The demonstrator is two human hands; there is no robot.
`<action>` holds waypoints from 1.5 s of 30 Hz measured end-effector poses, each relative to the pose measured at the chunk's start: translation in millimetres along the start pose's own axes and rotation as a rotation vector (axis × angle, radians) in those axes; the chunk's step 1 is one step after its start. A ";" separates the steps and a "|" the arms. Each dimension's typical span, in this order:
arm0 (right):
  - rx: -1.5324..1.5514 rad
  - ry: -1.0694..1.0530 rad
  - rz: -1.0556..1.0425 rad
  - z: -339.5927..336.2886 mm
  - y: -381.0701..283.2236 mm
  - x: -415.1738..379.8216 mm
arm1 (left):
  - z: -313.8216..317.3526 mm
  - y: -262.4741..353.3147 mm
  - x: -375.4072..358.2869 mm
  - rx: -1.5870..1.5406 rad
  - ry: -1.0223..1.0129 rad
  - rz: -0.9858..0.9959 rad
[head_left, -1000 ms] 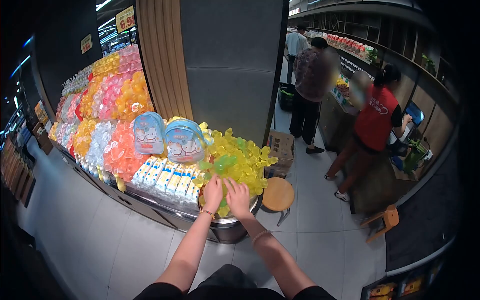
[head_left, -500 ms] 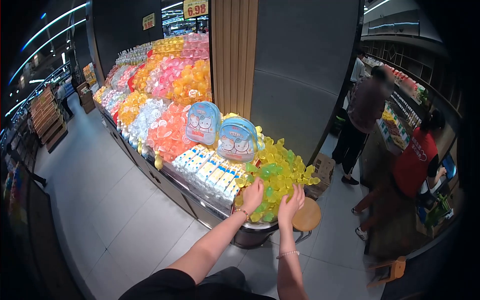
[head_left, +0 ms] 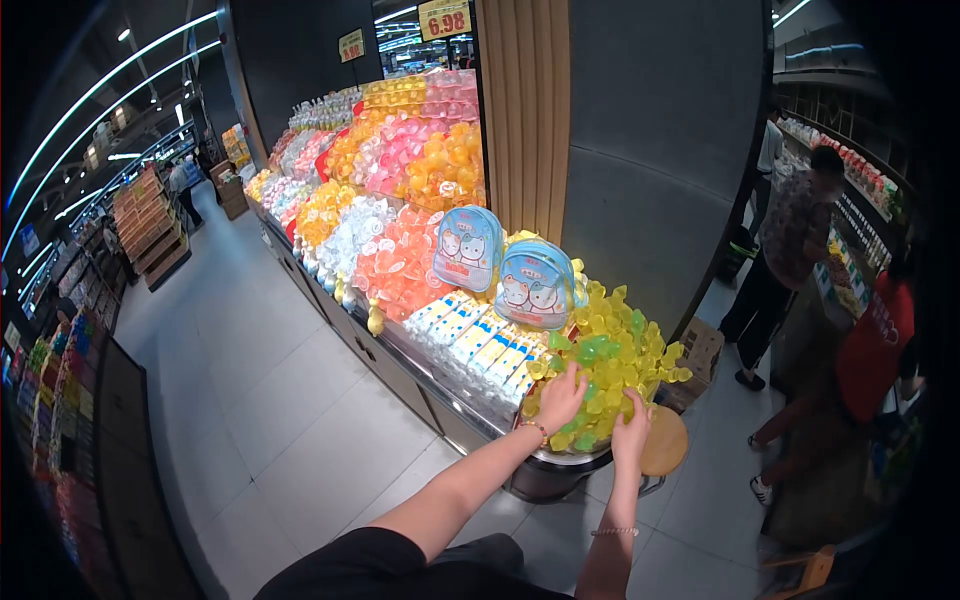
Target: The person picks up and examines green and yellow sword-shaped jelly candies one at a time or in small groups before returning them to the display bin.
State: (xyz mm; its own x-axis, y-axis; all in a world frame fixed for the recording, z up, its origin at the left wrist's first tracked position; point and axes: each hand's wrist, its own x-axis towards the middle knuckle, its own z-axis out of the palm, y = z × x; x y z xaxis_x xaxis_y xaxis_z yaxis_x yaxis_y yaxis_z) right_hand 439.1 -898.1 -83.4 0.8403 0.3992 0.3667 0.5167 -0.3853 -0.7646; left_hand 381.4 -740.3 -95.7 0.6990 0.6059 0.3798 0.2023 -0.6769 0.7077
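Observation:
A heap of small, shiny yellow and green fruit-shaped packs (head_left: 600, 350) fills the near end of the display counter. Against its front left side rests my left hand (head_left: 561, 398), fingers bent loosely and touching the packs. My right hand (head_left: 630, 428) cups the heap's right side, thumb and fingers apart. Some fingertips are hidden among the packs, and I see no single pack lifted clear. Just left of the heap lie rows of white, blue and yellow packs (head_left: 478, 335). Two clear blue cat-print backpacks, one on the left (head_left: 468, 248) and one on the right (head_left: 535, 285), stand behind them.
Orange, pink and white packs (head_left: 400, 250) climb the counter to the left. A round wooden stool (head_left: 664, 442) stands right of the heap, near a cardboard box (head_left: 700, 360). Two people, one in patterned clothing (head_left: 795, 225), one in a red vest (head_left: 875, 350), are at the right.
The view has turned left, so the counter and my hands appear further right. Both hands stay at the heap; the right hand's fingers have shifted slightly. The red-vested person is now partly cut off.

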 end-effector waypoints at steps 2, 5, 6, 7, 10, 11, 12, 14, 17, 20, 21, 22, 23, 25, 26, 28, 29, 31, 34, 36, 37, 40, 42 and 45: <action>0.135 0.017 0.015 -7.9 -11.0 -2.4 | -0.5 0.4 -1.3 0.007 -0.010 -0.005; 0.271 0.115 0.014 -22.3 -44.6 -4.3 | 3.8 -1.6 0.6 0.001 0.023 0.020; 0.288 0.152 -0.021 -27.4 -54.9 -4.6 | 5.3 -3.2 -1.1 -0.002 0.039 0.031; 0.303 0.190 -0.053 -33.2 -64.9 -4.0 | 4.3 -2.7 -1.2 0.009 0.045 0.024; 0.517 0.290 -0.104 -56.6 -98.0 -7.2 | 5.4 -2.4 -1.8 0.026 0.036 0.003; 0.612 0.329 -0.110 -65.3 -109.0 -9.5 | 6.0 -4.6 -1.8 0.027 0.028 -0.005; 0.650 0.347 -0.120 -74.9 -119.9 -12.0 | 5.8 -5.0 -0.6 0.027 0.014 -0.008; 0.714 0.396 -0.124 -92.6 -136.8 -19.5 | 2.5 -2.9 -0.7 0.043 -0.018 -0.010; 0.994 0.438 -0.049 -109.0 -146.3 -22.3 | 17.6 -27.4 0.1 -0.010 0.029 0.095; 1.072 0.446 -0.030 -113.1 -138.6 -23.1 | 10.6 -19.4 -1.5 -0.081 -0.044 -0.014; 1.088 0.451 -0.044 -113.0 -136.0 -23.6 | 13.4 -23.8 -2.8 -0.034 -0.031 0.005; 1.078 0.502 -0.029 -113.9 -136.4 -26.0 | 16.1 -27.5 -1.6 0.010 -0.007 0.027; 1.072 0.550 -0.019 -114.6 -139.0 -26.4 | 19.7 -30.0 -0.2 0.056 0.024 0.051; 1.017 0.647 -0.054 -115.9 -142.6 -24.1 | 8.1 -9.2 0.1 -0.014 0.000 0.004; 0.965 0.696 -0.095 -116.4 -144.0 -22.6 | 2.5 -1.5 -0.6 -0.046 -0.010 -0.023; 0.812 0.750 -0.203 -114.3 -145.1 -16.5 | 1.9 -0.8 -1.1 -0.044 -0.014 -0.022; 0.711 0.757 -0.271 -111.0 -144.5 -11.5 | 1.5 -0.5 -0.6 -0.044 -0.014 -0.021; 0.512 0.684 -0.303 -101.6 -140.6 1.6 | 1.7 -0.7 0.2 -0.052 -0.015 -0.024; 0.308 0.463 -0.150 -61.5 -114.2 21.5 | 3.4 -4.6 -1.0 -0.031 -0.015 -0.022; 0.203 0.349 -0.109 -10.4 -73.2 31.5 | 5.3 -6.5 0.3 -0.011 0.003 -0.005; 0.100 0.308 -0.152 12.5 -51.2 28.0 | 6.8 -7.3 -1.0 -0.006 0.019 0.004; 0.095 0.277 -0.147 44.7 -36.4 13.7 | 6.9 -8.1 -1.5 -0.015 0.035 0.025; 0.069 0.263 -0.098 38.8 -41.1 17.8 | 5.3 -4.9 0.1 -0.019 0.034 0.019; -0.138 0.231 -0.100 36.7 -37.0 24.8 | 1.8 -2.0 1.8 -0.021 0.017 0.003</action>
State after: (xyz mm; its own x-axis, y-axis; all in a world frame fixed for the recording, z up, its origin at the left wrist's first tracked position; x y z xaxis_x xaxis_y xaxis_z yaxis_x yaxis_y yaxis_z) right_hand 434.8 -843.4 -65.5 0.7912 0.2467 0.5596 0.6027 -0.4698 -0.6450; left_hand 383.5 -738.6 -97.6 0.6879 0.6109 0.3919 0.1852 -0.6698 0.7190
